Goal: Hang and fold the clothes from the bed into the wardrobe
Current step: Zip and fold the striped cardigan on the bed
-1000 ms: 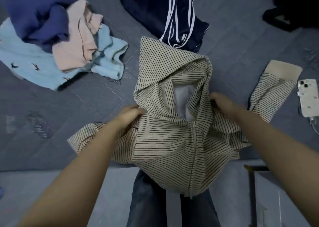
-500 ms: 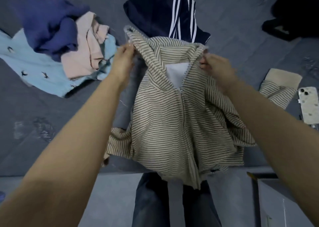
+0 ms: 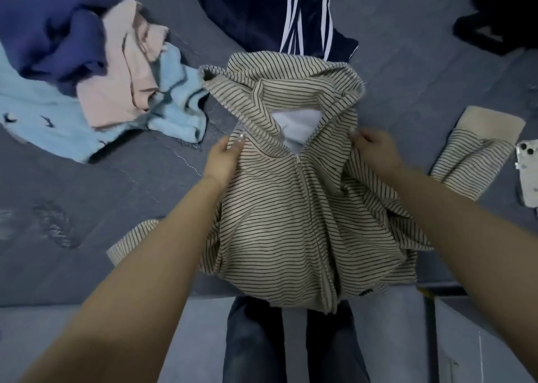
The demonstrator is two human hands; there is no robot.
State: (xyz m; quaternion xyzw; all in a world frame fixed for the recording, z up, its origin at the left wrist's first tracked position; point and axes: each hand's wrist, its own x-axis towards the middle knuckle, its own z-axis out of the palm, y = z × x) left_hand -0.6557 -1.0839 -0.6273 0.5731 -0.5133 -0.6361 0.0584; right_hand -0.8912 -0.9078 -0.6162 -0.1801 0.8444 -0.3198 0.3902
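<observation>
Beige black-striped zip-up cotton hoodie (image 3: 291,208) lies front-up at the near edge of the grey-sheeted bed (image 3: 122,196), hem drooping over the edge toward the person's jeans, hood (image 3: 285,91) spread away from them. Left hand (image 3: 224,158) pinches the left shoulder seam w/ thumb on top; right hand (image 3: 375,150) pinches the right shoulder fabric. Both are grasping the hoodie.

Handling, prob.: soft, floppy, light, not slippery, nothing fragile. It'll sag wherever unsupported, so shoulders are the right hold for hanging or squaring up. Right sleeve w/ plain beige cuff (image 3: 477,150) trails out right, just beside a white phone (image 3: 528,173); could drag it. Left sleeve is bunched under the left forearm.

Room: bare sheet to the left; pile of blue, pink and pale-blue clothes (image 3: 87,77) upper left, navy white-striped garment (image 3: 279,13) touching the hood's far side.
</observation>
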